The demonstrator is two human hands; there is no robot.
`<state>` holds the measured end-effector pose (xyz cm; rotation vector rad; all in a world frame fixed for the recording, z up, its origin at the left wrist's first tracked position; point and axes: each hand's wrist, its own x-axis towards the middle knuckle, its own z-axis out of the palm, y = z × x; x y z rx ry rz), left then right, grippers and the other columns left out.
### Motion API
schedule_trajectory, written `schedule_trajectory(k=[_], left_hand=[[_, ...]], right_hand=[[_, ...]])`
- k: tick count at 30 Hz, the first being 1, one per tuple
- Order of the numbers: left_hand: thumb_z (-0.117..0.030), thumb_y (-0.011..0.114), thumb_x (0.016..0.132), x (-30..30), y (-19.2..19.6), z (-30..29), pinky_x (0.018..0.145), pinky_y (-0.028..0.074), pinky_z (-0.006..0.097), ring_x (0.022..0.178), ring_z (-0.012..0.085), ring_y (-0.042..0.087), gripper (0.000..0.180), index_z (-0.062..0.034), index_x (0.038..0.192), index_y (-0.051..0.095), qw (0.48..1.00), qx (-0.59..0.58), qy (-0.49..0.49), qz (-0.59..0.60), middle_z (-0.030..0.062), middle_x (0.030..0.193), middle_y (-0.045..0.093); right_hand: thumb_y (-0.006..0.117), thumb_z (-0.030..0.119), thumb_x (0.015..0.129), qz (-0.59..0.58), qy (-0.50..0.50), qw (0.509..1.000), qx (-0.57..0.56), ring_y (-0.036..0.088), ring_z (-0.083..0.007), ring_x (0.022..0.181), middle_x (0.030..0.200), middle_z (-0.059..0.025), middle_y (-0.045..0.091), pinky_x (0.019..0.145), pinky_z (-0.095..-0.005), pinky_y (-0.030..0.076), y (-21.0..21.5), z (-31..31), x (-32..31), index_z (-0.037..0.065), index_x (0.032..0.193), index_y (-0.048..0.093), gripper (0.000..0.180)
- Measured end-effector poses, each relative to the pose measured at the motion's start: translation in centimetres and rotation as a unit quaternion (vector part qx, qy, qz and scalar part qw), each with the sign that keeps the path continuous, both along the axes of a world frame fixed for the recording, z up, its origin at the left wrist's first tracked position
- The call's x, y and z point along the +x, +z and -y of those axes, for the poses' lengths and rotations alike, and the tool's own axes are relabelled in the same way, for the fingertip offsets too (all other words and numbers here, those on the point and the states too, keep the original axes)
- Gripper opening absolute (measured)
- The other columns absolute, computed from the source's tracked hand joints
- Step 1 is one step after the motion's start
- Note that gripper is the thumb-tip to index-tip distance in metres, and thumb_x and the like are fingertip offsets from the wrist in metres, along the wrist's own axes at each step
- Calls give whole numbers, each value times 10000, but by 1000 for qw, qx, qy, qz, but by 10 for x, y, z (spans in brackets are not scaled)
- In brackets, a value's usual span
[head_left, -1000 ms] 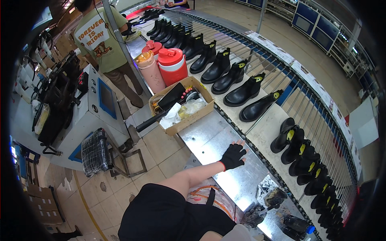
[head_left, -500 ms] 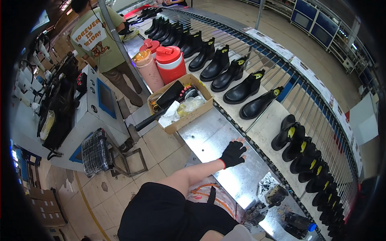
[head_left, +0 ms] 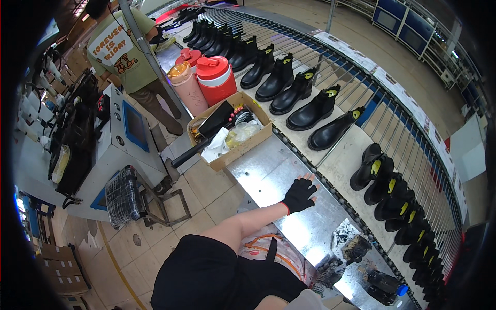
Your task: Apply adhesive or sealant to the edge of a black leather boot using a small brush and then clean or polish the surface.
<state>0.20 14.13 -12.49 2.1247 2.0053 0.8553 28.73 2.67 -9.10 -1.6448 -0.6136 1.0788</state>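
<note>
The left hand, in a black fingerless glove with a red-edged cuff, lies palm down on the silver metal tabletop, its fingers spread and holding nothing; the right hand is out of view, so I cannot tell its fingers' state; the nearest black leather ankle boot with a yellow-green tab stands on the cream conveyor surface, just past the tabletop's far edge, at the near end of 1 of 2 rows; 1 open brown cardboard box sits left of the glove; 1 dark blue-capped plastic bottle lies to its right.
</note>
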Motion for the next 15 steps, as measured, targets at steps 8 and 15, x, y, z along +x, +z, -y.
schedule_trajectory(k=[8,15], left_hand=[[-348,583,817,-2,-6,1,1065,216,555,1324,409,271,511,-105,1258,497,1000,22,4,9,243,1414,316],[-339,566,831,1,2,0,1068,229,537,1325,401,276,510,-128,1288,486,1000,-13,-6,8,233,1427,306]], right_hand=[[624,147,876,-34,-4,999,-16,414,-68,376,539,11,503,325,-211,321,-3,-2,1,104,856,529,107],[631,118,860,-32,-2,999,-8,427,-67,398,565,8,510,333,-209,322,-16,2,12,86,965,554,134]])
